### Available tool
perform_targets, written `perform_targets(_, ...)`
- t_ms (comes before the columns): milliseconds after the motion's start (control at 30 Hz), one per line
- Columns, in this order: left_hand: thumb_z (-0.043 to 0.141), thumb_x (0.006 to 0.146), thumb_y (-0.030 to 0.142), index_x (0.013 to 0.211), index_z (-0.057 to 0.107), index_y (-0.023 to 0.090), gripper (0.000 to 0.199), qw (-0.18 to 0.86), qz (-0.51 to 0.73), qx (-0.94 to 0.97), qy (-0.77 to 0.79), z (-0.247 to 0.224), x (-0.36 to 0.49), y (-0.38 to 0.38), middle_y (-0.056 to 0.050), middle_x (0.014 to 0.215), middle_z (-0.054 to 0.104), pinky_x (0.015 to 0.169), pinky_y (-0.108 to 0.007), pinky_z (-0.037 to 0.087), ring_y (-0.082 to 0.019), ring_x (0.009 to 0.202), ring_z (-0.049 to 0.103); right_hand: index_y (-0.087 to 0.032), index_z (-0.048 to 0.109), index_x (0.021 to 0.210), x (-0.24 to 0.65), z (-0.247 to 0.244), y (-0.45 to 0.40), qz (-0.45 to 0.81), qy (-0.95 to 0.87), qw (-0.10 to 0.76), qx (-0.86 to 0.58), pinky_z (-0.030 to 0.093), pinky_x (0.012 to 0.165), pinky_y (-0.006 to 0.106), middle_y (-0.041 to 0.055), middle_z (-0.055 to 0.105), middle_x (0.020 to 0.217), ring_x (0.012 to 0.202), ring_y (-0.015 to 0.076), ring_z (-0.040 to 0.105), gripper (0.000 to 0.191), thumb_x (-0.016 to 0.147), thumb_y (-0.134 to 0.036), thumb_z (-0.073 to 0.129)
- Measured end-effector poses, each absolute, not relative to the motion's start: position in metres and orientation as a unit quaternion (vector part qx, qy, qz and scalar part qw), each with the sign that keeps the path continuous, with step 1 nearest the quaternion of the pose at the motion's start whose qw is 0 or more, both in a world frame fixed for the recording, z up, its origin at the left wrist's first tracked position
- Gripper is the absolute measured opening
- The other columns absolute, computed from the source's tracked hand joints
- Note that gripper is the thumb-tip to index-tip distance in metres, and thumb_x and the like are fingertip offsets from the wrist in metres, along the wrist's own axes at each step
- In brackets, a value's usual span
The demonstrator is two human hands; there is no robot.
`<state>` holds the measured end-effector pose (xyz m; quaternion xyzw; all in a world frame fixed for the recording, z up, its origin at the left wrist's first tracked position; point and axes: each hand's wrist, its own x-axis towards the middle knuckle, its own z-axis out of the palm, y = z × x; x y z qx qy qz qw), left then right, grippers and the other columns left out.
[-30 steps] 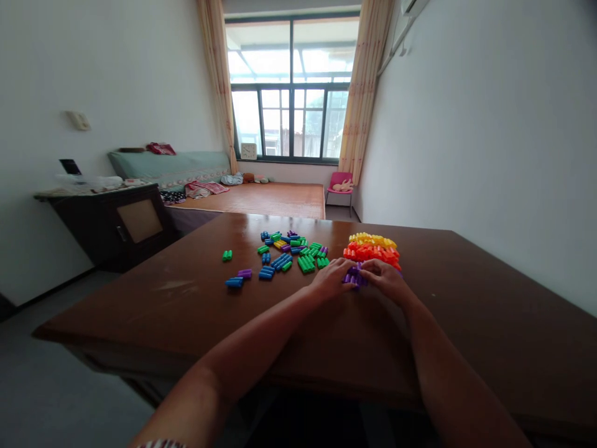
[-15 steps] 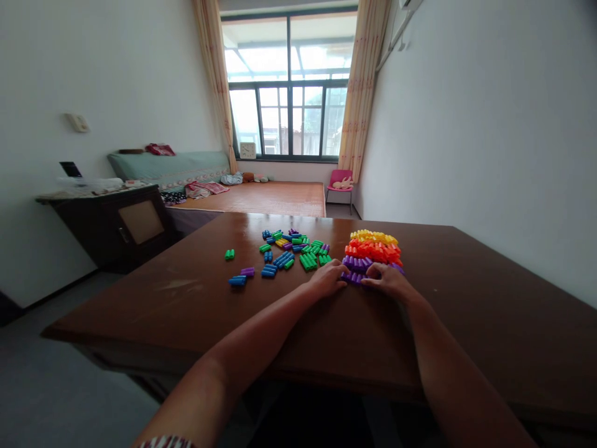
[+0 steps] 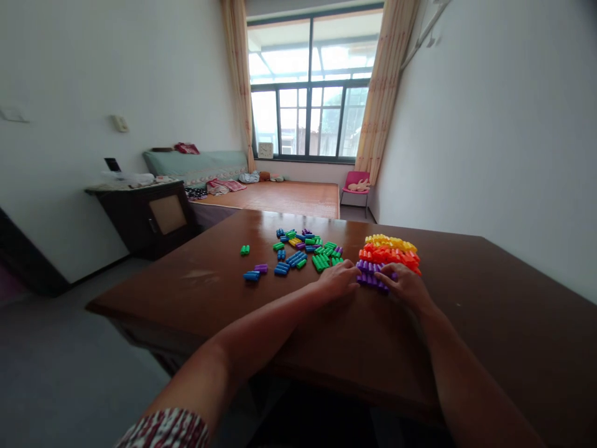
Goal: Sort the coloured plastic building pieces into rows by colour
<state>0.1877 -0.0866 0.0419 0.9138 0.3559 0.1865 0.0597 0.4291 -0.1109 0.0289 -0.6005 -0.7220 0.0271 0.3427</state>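
Note:
Rows of purple plastic tube-shaped pieces (image 3: 370,274) lie on the brown table, nearest to me in a block of grouped colours. My left hand (image 3: 338,281) is curled against their left end, with its fingertips on the pieces. From the right, my right hand (image 3: 407,286) grips the purple pieces with thumb and fingers, covering part of the rows. Right behind them are orange pieces (image 3: 389,254), and yellow pieces (image 3: 390,241) lie at the back. How the purple pieces join under my fingers is hidden.
Left of my hands, green pieces (image 3: 321,262), blue pieces (image 3: 296,259) and a few others lie scattered on the table (image 3: 186,305). Further left are a green pair (image 3: 245,250) and a blue piece (image 3: 252,276). Beyond the table stand a bed (image 3: 289,198) and a pink chair (image 3: 357,180).
The camera view has turned left, so everything sits further right. My right hand has shifted slightly along the purple rows; my left hand stays at their left end.

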Motion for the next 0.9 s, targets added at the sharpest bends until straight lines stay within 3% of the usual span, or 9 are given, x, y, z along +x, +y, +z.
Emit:
perform_targets(167,0.060,0.084,0.038,0.108,0.067,0.028,0.027,-0.004,0.089,0.882,0.463,0.084,0.089,-0.080,-0.006,0.120,0.061,0.090,-0.033,0.046,-0.025,0.109,0.058,-0.022,0.069,0.089,0.422,0.036,-0.115,0.009,-0.710,0.357,-0.607,0.046,0.066,0.031,0.0060,0.070,0.090,0.071,0.0190,0.063,0.038,0.085,-0.055,0.051)
perform_targets(367,0.066,0.073,0.058,0.090,0.069,0.023,0.039,-0.010,-0.092,0.743,0.663,0.096,-0.015,-0.057,-0.011,0.109,0.068,0.085,-0.036,0.047,-0.031,0.104,0.061,-0.021,0.068,0.089,0.418,0.037,-0.115,-0.007,-0.718,0.367,-0.591,0.047,0.070,0.033,0.0071,0.071,0.092,0.075,0.0207,0.064,0.032,0.087,-0.046,0.048)
perform_targets(600,0.064,0.078,0.033,0.099,0.068,0.025,0.023,-0.013,0.018,0.777,0.630,0.071,-0.012,-0.036,-0.008,0.110,0.064,0.088,-0.032,0.047,-0.025,0.102,0.060,-0.022,0.069,0.089,0.418,0.033,-0.114,0.003,-0.731,0.359,-0.581,0.048,0.077,0.035,0.0074,0.072,0.094,0.085,0.0234,0.066,0.028,0.087,-0.042,0.049)
perform_targets(733,0.056,0.080,0.018,0.109,0.068,0.024,0.032,-0.042,0.099,0.789,0.605,0.070,0.021,-0.017,-0.008,0.123,0.058,0.092,-0.033,0.046,-0.026,0.112,0.054,-0.022,0.069,0.089,0.418,0.029,-0.111,0.018,-0.736,0.362,-0.572,0.049,0.078,0.036,0.0080,0.072,0.094,0.085,0.0244,0.066,0.030,0.086,-0.044,0.050)
perform_targets(900,0.055,0.081,0.016,0.121,0.064,0.026,0.042,-0.022,0.098,0.827,0.553,0.070,0.047,0.011,-0.007,0.131,0.055,0.099,-0.034,0.042,-0.027,0.118,0.051,-0.022,0.069,0.088,0.419,0.025,-0.106,0.025,-0.747,0.350,-0.564,0.049,0.077,0.035,0.0074,0.071,0.095,0.085,0.0237,0.066,0.030,0.087,-0.044,0.048)
